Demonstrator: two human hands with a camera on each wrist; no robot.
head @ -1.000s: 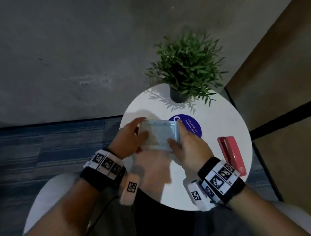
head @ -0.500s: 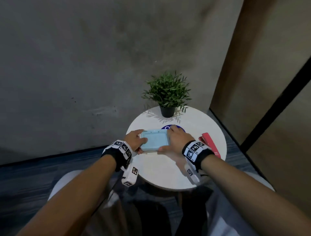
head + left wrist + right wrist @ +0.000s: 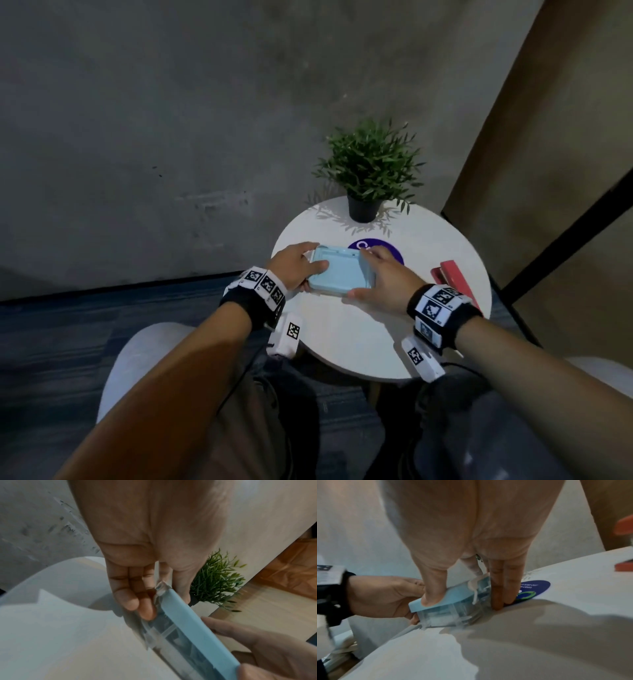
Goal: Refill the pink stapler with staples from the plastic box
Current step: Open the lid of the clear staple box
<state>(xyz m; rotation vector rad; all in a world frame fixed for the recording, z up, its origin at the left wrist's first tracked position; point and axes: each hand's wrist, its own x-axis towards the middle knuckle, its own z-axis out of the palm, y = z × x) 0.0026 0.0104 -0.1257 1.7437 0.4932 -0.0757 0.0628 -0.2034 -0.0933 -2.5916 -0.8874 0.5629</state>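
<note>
Clear plastic box with pale-blue lid on the round white surface, lid shut — 2 hands clamp it: left hand and right hand at opposite ends. Pink stapler lies right of the box, nearer the right hand.

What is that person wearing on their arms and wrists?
The arms are bare, with no sleeves. The left wrist and the right wrist each wear a black band with white squares printed in black checker-like patterns. A small white box with the same kind of marking hangs under each wrist. A thin dark cable trails from the left band.
</note>
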